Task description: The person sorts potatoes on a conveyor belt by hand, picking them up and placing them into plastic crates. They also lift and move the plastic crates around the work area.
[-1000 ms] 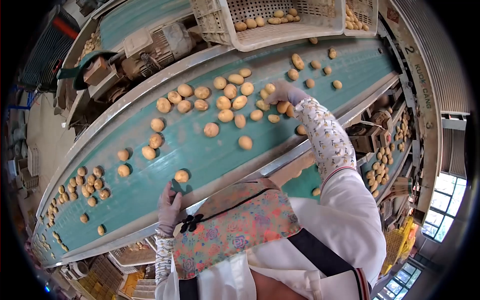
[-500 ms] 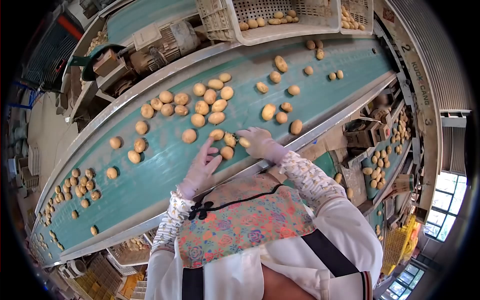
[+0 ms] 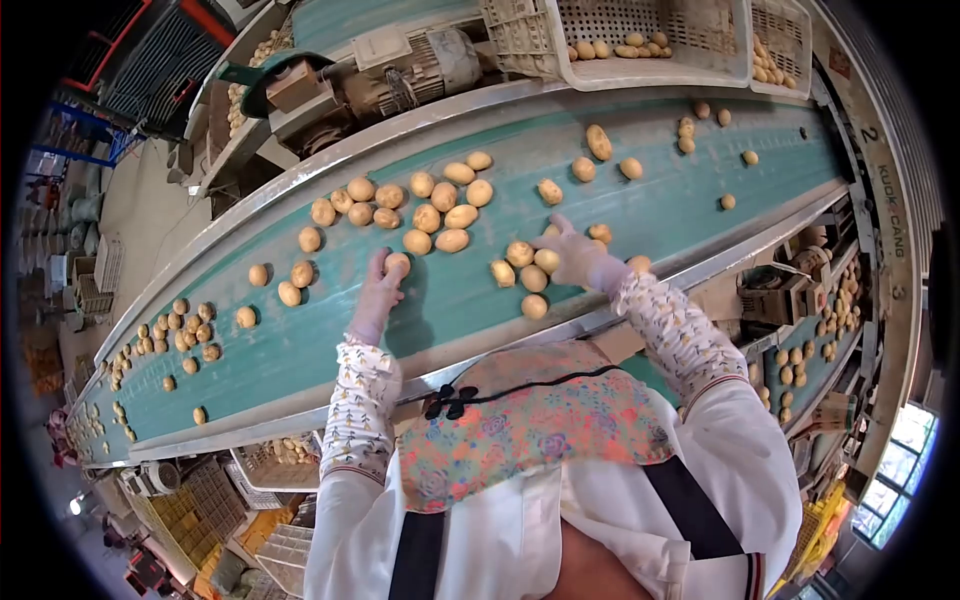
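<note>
My gloved left hand (image 3: 374,303) has its fingers and thumb around a potato (image 3: 397,264) above the green conveyor belt (image 3: 460,305). Over a small group of potatoes, my gloved right hand (image 3: 580,257) is spread, its index finger stretched out. One potato (image 3: 547,261) lies against the fingers of that hand, and another is partly hidden beneath them. Beside these sit a potato with a rough patch (image 3: 502,273) and a round potato (image 3: 534,306). A larger cluster of potatoes (image 3: 426,218) rests on the belt beyond my hands.
A metal rail (image 3: 440,378) runs along the near side of the belt. White plastic crates (image 3: 660,75) holding potatoes stand past the far edge, near an electric motor (image 3: 410,85). More potatoes (image 3: 178,335) lie at the left. A lower belt (image 3: 785,350) carries potatoes at right.
My left hand has moved away from the right hand and now holds a potato. The right hand has spread over a group of potatoes. The view has shifted, so the scene appears farther right.
</note>
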The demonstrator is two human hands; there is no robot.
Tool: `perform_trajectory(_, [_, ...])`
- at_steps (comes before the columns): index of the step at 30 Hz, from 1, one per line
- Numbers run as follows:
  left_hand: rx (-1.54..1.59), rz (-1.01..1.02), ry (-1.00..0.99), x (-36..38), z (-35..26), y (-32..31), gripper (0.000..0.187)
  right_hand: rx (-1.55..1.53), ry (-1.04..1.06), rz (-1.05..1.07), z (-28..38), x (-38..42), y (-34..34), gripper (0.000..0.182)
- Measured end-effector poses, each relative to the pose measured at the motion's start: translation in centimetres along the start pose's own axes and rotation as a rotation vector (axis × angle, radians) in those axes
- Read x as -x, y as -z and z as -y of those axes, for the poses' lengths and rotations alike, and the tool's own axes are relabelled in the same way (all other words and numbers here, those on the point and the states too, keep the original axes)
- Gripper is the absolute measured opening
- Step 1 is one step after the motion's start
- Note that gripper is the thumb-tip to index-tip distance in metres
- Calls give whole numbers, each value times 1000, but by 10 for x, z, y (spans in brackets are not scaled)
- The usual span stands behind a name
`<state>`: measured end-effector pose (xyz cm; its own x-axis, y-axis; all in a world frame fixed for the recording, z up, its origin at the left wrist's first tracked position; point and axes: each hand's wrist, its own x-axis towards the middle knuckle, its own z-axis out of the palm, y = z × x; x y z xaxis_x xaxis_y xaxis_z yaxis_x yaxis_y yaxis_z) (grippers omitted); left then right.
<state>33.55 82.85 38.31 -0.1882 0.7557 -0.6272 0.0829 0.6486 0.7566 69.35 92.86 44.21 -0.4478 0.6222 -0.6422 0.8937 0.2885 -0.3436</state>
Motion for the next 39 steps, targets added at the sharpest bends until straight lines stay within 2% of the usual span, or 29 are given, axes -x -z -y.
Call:
perform_trajectory(1, [-91,-23,-64,-1,-3,-8,79,58,84,-3,1,-2,-14,58])
perform_trajectory(3, [-271,-68,-194,3,-13,-46,81,24,60,-83,5,-8,-46,53])
perform_trajectory(4, [-126,98,-95,18,-36,-65,81,7,48,-124,9,-9,-55,50])
perform_trajectory(6, [36,293,-120,15,-28,-97,78,-151,13,-232,23,0,-41,49])
perform_trajectory(8, [-111,176,-301,14,-25,-96,75,-349,-31,-265,21,1,-41,48])
perform_trajectory(9, [-183,117,-393,13,-23,-92,74,-558,26,-287,17,3,-40,48])
perform_trajectory(12, [-78,71,-311,6,0,-51,72,-1162,207,-353,-4,18,-32,48])
perform_trajectory(15, [-62,125,-78,34,13,-14,72,-1433,294,-325,-32,86,0,48])
perform_trajectory(17, [-37,216,98,46,24,-4,76,-1094,115,6,-97,139,6,57])
perform_trajectory(19, [61,335,130,62,3,-31,80,-890,-36,289,-143,198,9,68])
perform_trajectory(20, [111,389,143,67,-8,-53,82,-423,-202,308,-161,206,-1,76])
perform_trajectory(22, [-159,433,38,50,-27,-102,93,-82,-395,117,-121,195,13,76])
perform_trajectory(24, [-425,492,-203,22,-30,-154,95,-550,-221,-299,-95,149,-7,82])
perform_trajectory(26, [-261,502,-306,23,-63,-155,83,-211,77,-639,-63,98,-37,82])
perform_trajectory(27, [-180,507,-358,21,-77,-154,78,-87,180,-644,-37,91,-36,78])
perform_trajectory(28, [-336,265,-578,6,-75,-132,75,29,272,-648,-17,91,-38,74])
perform_trajectory(29, [-354,27,-650,-5,-85,-96,69,219,283,-717,-22,80,-55,62])
perform_trajectory(30, [-371,-220,-695,-15,-95,-60,63,52,153,-782,-46,62,-64,58])
perform_trajectory(31, [-573,-623,-797,-36,-76,-24,35,-116,18,-840,-81,43,-66,54])
perform_trajectory(32, [-761,-738,-626,-32,-84,7,41,-285,-119,-892,-103,26,-60,50])
perform_trajectory(33, [-1030,-1020,-638,-65,-17,30,51,-113,-187,-1016,-109,12,-47,46])
perform_trajectory(34, [-1068,-837,-679,-79,12,23,55,66,-261,-1138,-112,2,-27,42])
perform_trajectory(35, [-1101,-653,-716,-89,31,15,59,14,-86,-1107,-92,-14,-1,44])
perform_trajectory(37, [-924,-482,-734,-68,11,-32,65,-63,273,-1057,-21,-54,39,49])
perform_trajectory(38, [-721,-490,-713,-34,-26,-84,67,-60,342,-1098,-1,-95,36,55])
perform_trajectory(39, [-760,-387,-777,-17,-44,-106,69,-73,339,-934,24,-122,42,57])
